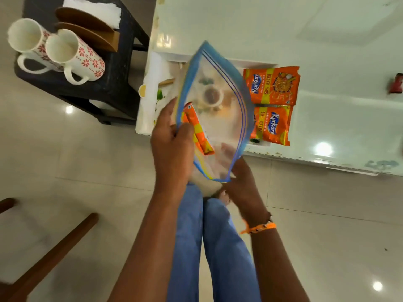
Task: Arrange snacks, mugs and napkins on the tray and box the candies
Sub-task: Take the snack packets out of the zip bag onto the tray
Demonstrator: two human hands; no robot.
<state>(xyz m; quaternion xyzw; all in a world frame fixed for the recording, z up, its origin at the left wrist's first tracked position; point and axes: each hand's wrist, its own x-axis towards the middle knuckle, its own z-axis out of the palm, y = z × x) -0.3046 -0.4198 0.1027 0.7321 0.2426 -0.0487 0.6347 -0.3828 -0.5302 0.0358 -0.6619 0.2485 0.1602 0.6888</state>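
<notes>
Two orange snack packets (271, 105) marked "Kurkure", "50% EXTRA", flat on white tray (259, 144) at table edge. Clear zip bag (218, 118), one orange packet (197, 131) inside: left hand (172, 149) pinching rim, right hand (242, 184) gripping bottom. Two mugs (56, 49) on dark stool (117, 83).

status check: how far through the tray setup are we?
Early. Done: two orange snack packets lie on the white tray. In hand: left hand and right hand hold a clear zip bag with one orange packet still inside. Left: both floral mugs and napkins remain on the dark stool. Candy boxing not visible.
</notes>
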